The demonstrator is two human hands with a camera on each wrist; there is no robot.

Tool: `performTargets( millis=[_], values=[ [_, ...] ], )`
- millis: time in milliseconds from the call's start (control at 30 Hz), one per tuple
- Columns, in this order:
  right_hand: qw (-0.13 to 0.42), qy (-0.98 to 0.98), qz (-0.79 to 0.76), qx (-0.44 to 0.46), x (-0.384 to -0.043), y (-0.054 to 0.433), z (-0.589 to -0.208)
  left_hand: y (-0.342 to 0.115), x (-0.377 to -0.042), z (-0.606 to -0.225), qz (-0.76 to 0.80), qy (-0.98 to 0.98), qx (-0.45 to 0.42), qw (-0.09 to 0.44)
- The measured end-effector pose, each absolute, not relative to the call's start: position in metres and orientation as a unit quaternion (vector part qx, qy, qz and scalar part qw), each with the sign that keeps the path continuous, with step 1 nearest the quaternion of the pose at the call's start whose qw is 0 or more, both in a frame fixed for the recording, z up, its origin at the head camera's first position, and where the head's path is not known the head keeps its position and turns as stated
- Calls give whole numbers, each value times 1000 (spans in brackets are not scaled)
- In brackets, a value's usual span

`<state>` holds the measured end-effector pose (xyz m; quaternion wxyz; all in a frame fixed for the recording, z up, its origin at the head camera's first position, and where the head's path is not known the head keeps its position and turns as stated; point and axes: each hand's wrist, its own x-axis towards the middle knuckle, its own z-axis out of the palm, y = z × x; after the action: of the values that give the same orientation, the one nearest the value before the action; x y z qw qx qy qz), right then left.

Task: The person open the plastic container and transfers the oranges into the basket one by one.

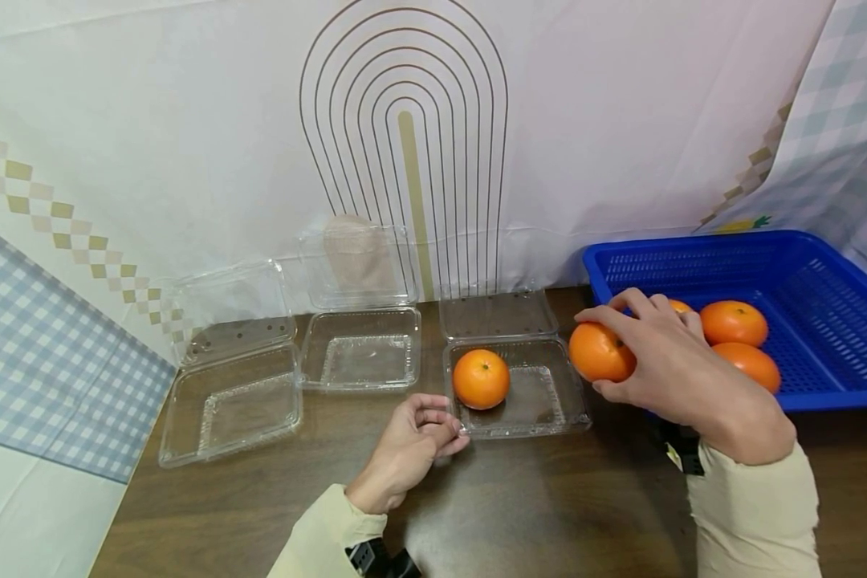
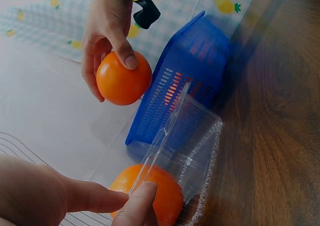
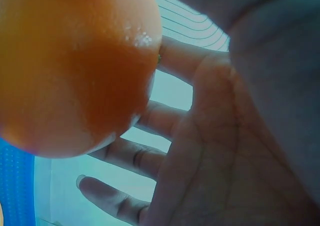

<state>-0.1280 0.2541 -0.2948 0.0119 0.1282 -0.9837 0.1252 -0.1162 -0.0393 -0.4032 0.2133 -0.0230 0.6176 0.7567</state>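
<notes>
An orange (image 1: 601, 352) is gripped between the thumb and fingers of my right hand (image 1: 665, 357), held up beside the basket's left end. The right wrist view shows this orange (image 3: 75, 76) large against the fingers. My left hand (image 1: 412, 445) pinches the front left corner of a clear plastic clamshell box (image 1: 527, 429) with thumb and forefinger. Inside that box, toward its left side, sits another orange (image 1: 481, 379); its lid (image 1: 498, 315) stands open at the back. In the left wrist view, thumb and forefinger meet at the box's rim (image 2: 162, 136).
A blue plastic basket (image 1: 831, 399) with several oranges (image 1: 734, 323) stands at the right. Two more open clamshell boxes, a middle one (image 1: 361, 349) and a left one (image 1: 231, 405), stand along the left. A patterned cloth wall (image 1: 585, 120) rises behind the wooden table (image 1: 520, 514).
</notes>
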Motion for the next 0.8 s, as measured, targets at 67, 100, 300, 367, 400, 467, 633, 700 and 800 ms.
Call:
performTargets(
  millis=[67, 100, 300, 367, 400, 467, 633, 700, 800],
  values=[
    [9, -984, 125, 125, -128, 255, -294, -39, -116, -403, 756, 619, -23, 214],
    [9, -984, 125, 123, -127, 255, -294, -40, -116, -403, 755, 619, -22, 214],
    [8, -984, 128, 120, -127, 258, -293, -40, -116, -404, 755, 620, -21, 214],
    [7, -985, 129, 118, -127, 259, -293, -40, -116, -404, 755, 619, -21, 214],
    [7, -985, 129, 117, -127, 260, -293, -40, -116, -404, 755, 619, -21, 214],
    [9, -985, 129, 116, -127, 261, -292, -40, -116, -404, 755, 619, -21, 214],
    [11, -985, 133, 112, -126, 264, -293, -40, -116, -404, 756, 618, -21, 215],
    [11, -984, 135, 112, -126, 265, -293, -40, -117, -404, 757, 617, -21, 214],
    [14, -984, 137, 113, -125, 267, -293, -40, -116, -404, 757, 617, -22, 215]
  ],
)
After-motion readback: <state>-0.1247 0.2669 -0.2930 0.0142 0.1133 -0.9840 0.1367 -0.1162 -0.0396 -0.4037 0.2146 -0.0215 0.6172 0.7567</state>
